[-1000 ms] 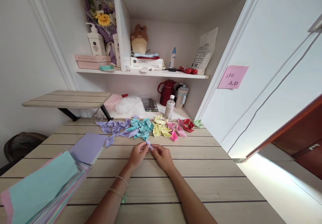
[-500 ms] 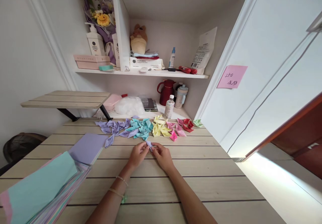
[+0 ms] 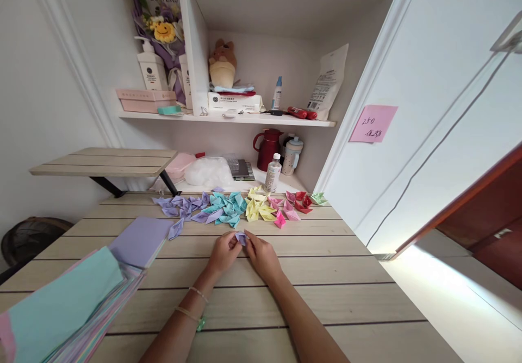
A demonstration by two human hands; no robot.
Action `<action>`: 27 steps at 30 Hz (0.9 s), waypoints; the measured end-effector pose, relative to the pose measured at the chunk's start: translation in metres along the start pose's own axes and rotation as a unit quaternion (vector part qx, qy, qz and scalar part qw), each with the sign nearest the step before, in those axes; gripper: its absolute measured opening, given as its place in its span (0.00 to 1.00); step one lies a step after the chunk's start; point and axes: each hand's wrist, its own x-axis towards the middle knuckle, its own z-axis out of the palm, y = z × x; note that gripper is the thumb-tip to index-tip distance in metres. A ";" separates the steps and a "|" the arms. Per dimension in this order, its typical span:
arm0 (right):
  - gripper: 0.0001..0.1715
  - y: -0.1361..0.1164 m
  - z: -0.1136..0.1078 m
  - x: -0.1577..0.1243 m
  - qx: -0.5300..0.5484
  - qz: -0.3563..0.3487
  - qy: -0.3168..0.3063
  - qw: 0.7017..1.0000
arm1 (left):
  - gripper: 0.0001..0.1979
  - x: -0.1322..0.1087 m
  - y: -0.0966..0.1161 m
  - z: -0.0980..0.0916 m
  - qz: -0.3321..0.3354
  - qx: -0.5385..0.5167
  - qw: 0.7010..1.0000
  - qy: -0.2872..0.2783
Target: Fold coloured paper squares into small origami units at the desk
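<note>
A small folded piece of purple paper (image 3: 241, 238) is pinched between my two hands, just above the wooden table. My left hand (image 3: 224, 251) grips its left side with closed fingers. On its right side, the fingers of my right hand (image 3: 261, 252) close round the edge. Beyond my fingertips lie several folded paper boats in groups: purple boats (image 3: 185, 205), teal boats (image 3: 229, 207), yellow boats (image 3: 258, 208), pink boats (image 3: 290, 211), red boats (image 3: 303, 202) and a green boat (image 3: 319, 198).
To the left lie a stack of teal and other coloured paper (image 3: 65, 303) and purple sheets (image 3: 141, 239). A raised wooden stand (image 3: 104, 162) is at the back left. A clear bottle (image 3: 273, 174) and a red jug (image 3: 268, 150) stand behind the boats, under a white shelf (image 3: 228, 117).
The purple paper has turned between my fingers, from upright and pointed to lying wider and flatter. My hands stay in nearly the same place, and the view has shifted slightly.
</note>
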 end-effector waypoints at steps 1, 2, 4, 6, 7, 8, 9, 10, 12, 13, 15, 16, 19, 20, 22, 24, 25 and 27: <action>0.20 0.000 -0.001 0.000 -0.001 0.007 0.001 1.000 | 0.13 -0.001 0.001 0.000 0.016 0.012 1.000 -0.005; 0.20 -0.001 -0.001 0.001 0.007 0.015 0.002 1.000 | 0.13 -0.002 0.002 0.001 0.032 0.021 0.999 -0.010; 0.18 0.000 -0.002 0.002 0.050 0.030 0.007 0.998 | 0.14 -0.003 0.004 0.001 0.053 0.022 0.998 -0.018; 0.15 0.001 -0.002 0.003 0.114 0.045 0.014 0.992 | 0.15 -0.004 0.007 0.001 0.051 -0.007 0.998 -0.023; 0.14 0.002 -0.002 0.004 0.144 0.054 0.017 0.988 | 0.15 -0.003 0.007 0.001 0.042 -0.030 0.998 -0.026; 0.14 0.003 -0.002 0.004 0.167 0.062 0.019 0.984 | 0.16 -0.003 0.008 0.001 0.030 -0.056 0.998 -0.028; 0.13 0.004 -0.001 0.004 0.182 0.068 0.019 0.981 | 0.17 -0.002 0.008 0.000 0.017 -0.080 0.996 -0.030; 0.12 0.005 0.000 0.004 0.190 0.070 0.017 0.979 | 0.17 -0.001 0.008 -0.001 0.004 -0.099 0.995 -0.027; 0.12 0.006 0.001 0.005 0.195 0.067 0.008 0.978 | 0.17 0.000 0.007 -0.002 -0.021 -0.116 0.993 -0.018; 0.12 0.006 0.002 0.005 0.201 0.066 0.005 0.977 | 0.17 0.001 0.005 -0.002 -0.030 -0.119 0.992 -0.011; 0.12 0.005 0.002 0.005 0.223 0.072 0.004 0.972 | 0.20 0.002 0.003 -0.002 -0.040 -0.125 0.991 0.002; 0.13 0.005 0.002 0.005 0.237 0.078 0.007 0.968 | 0.22 0.002 0.002 -0.002 -0.040 -0.130 0.991 0.007; 0.16 0.003 0.000 0.006 0.269 0.094 0.019 0.958 | 0.19 0.002 0.002 -0.002 -0.026 -0.123 0.992 0.006; 0.18 0.002 0.000 0.006 0.272 0.096 0.022 0.957 | 0.16 0.003 0.002 -0.002 -0.018 -0.111 0.994 0.002; 0.22 0.002 -0.001 0.006 0.267 0.092 0.023 0.959 | 0.12 0.003 0.004 -0.004 0.004 -0.083 0.997 -0.006; 0.21 0.003 -0.001 0.006 0.244 0.078 0.022 0.966 | 0.11 0.003 0.005 -0.005 0.027 -0.058 0.998 -0.012; 0.20 0.004 -0.001 0.006 0.231 0.067 0.023 0.970 | 0.11 0.003 0.004 -0.006 0.035 -0.048 0.998 -0.014; 0.16 0.007 -0.001 0.006 0.207 0.051 0.028 0.977 | 0.11 0.003 0.003 -0.007 0.045 -0.037 0.998 -0.013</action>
